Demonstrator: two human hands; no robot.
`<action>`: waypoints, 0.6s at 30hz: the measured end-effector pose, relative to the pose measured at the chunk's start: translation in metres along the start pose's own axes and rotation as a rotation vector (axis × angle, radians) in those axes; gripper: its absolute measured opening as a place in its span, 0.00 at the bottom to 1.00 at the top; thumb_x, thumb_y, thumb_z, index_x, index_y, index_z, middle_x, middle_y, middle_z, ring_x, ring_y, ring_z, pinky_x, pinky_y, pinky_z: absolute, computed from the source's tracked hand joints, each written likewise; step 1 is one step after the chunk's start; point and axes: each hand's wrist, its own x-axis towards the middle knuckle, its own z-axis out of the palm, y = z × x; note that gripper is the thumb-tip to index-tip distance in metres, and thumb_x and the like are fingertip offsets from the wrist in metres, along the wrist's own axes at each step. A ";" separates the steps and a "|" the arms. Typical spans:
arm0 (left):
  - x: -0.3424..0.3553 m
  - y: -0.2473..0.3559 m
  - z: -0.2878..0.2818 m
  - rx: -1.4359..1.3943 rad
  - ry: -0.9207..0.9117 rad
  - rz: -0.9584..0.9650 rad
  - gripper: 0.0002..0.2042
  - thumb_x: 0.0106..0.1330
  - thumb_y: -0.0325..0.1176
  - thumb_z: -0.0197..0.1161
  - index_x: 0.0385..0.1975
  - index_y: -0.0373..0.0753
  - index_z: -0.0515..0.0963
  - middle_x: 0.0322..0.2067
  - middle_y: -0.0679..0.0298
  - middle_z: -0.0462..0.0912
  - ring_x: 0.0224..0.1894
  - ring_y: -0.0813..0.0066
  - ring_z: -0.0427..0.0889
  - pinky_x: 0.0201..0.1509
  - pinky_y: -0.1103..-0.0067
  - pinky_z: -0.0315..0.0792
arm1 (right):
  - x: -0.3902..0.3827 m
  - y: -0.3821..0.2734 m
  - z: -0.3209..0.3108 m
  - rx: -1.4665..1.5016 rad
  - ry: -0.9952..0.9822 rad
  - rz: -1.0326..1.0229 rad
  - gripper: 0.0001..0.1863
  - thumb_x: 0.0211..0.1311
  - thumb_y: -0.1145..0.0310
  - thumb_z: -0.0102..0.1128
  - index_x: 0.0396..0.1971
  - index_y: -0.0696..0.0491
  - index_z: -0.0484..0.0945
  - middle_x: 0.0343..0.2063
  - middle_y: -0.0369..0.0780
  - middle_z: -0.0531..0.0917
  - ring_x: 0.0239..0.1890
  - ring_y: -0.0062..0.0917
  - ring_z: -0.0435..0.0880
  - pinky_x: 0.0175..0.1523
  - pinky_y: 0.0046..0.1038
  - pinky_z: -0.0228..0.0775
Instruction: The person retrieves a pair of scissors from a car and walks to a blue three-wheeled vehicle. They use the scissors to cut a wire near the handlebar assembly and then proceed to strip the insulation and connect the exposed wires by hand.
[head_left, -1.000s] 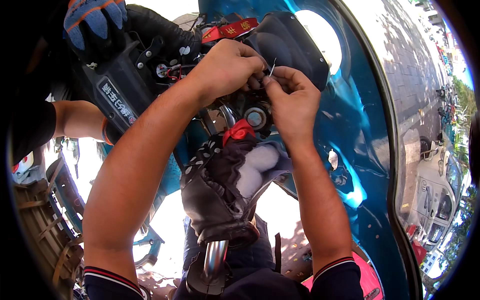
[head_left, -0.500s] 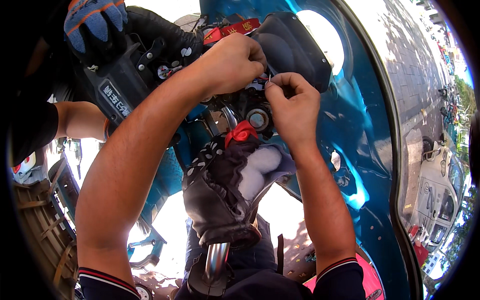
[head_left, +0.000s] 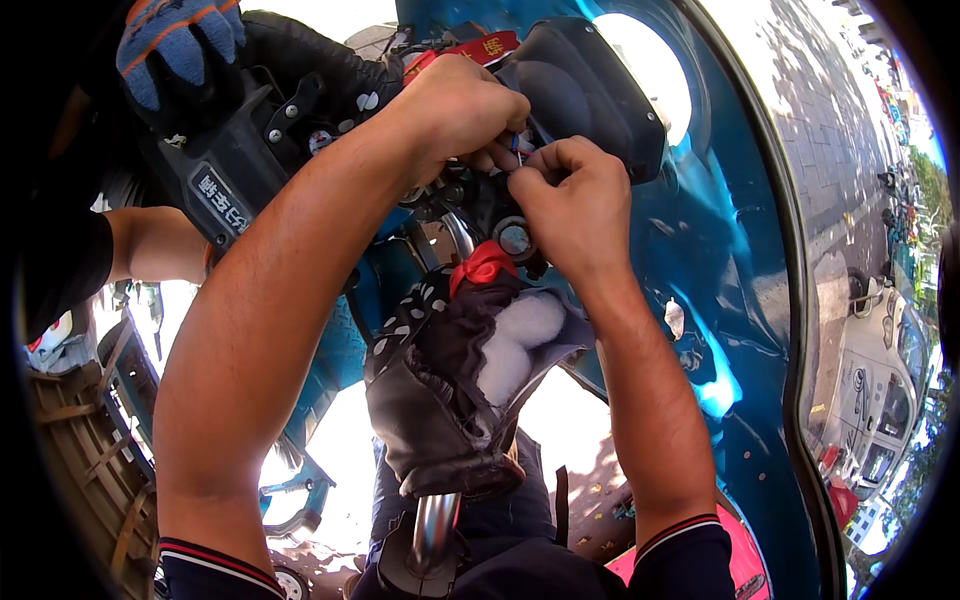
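My left hand (head_left: 475,110) has curled fingers among small wires and fittings at the handlebar centre, left of a black rounded housing (head_left: 565,85). My right hand (head_left: 570,200) pinches a thin, pale strip (head_left: 519,158) just below that housing; what the left fingertips hold is hidden. Below my hands are a round switch or lock (head_left: 514,238), a chrome handlebar (head_left: 460,230) with a red bow (head_left: 482,265), and a torn dark padded mitt (head_left: 430,400) with white stuffing (head_left: 520,330).
A co-worker's blue-gloved hand (head_left: 180,50) rests on a black bracket (head_left: 205,170) at upper left; another bare forearm (head_left: 160,240) is below it. A teal vehicle body (head_left: 720,300) fills the right side. Beyond are pavement (head_left: 805,120), a silver car (head_left: 865,390) and a pink panel (head_left: 740,555).
My left hand has shifted up, then slightly lower over the wires. My right hand has moved down and left, fingers more bunched around the small strip.
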 end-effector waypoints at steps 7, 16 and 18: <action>0.002 -0.002 -0.003 0.028 -0.017 0.027 0.10 0.61 0.29 0.65 0.36 0.28 0.85 0.30 0.57 0.87 0.27 0.72 0.87 0.24 0.81 0.72 | 0.004 -0.006 -0.003 -0.023 -0.038 0.030 0.11 0.51 0.70 0.68 0.28 0.65 0.85 0.19 0.40 0.84 0.24 0.17 0.80 0.33 0.25 0.72; 0.004 -0.005 -0.003 0.055 -0.008 0.032 0.11 0.61 0.31 0.65 0.35 0.29 0.86 0.29 0.58 0.88 0.24 0.76 0.82 0.23 0.81 0.71 | 0.005 -0.012 -0.004 -0.010 -0.057 0.094 0.11 0.52 0.70 0.68 0.28 0.65 0.85 0.19 0.38 0.84 0.24 0.15 0.78 0.32 0.24 0.71; 0.003 -0.005 -0.003 0.057 -0.006 0.031 0.11 0.61 0.32 0.65 0.35 0.29 0.86 0.29 0.58 0.88 0.24 0.77 0.82 0.23 0.81 0.71 | 0.005 -0.013 -0.004 -0.008 -0.057 0.105 0.11 0.53 0.70 0.68 0.28 0.65 0.85 0.19 0.38 0.83 0.24 0.15 0.78 0.31 0.24 0.71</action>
